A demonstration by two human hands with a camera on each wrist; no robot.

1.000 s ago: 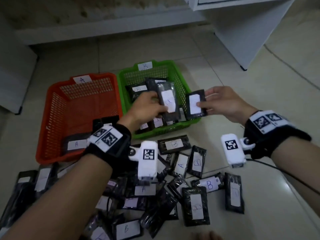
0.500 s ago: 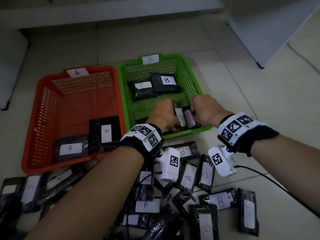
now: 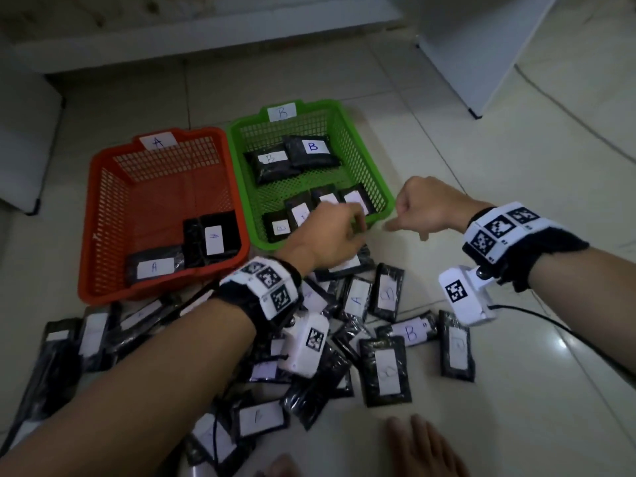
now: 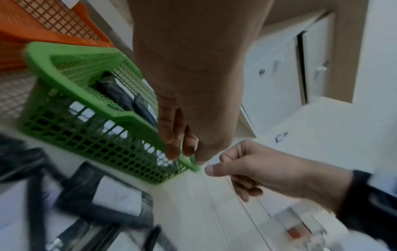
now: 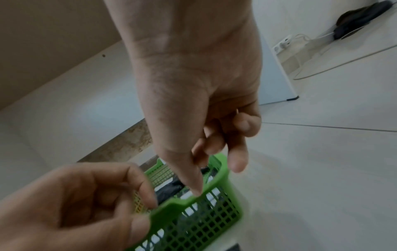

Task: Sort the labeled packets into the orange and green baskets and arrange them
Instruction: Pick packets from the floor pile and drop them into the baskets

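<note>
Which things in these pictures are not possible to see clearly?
- Head view: left hand covers the green basket near rim.
- Head view: front-row packet labels too faint to read.
- Left wrist view: floor packets blurred.
- Right wrist view: orange basket out of frame.

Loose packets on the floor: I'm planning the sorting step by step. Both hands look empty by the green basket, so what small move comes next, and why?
Probably the right hand, holding nothing, drops to the B packet on the floor, since it belongs in the green basket.
</note>
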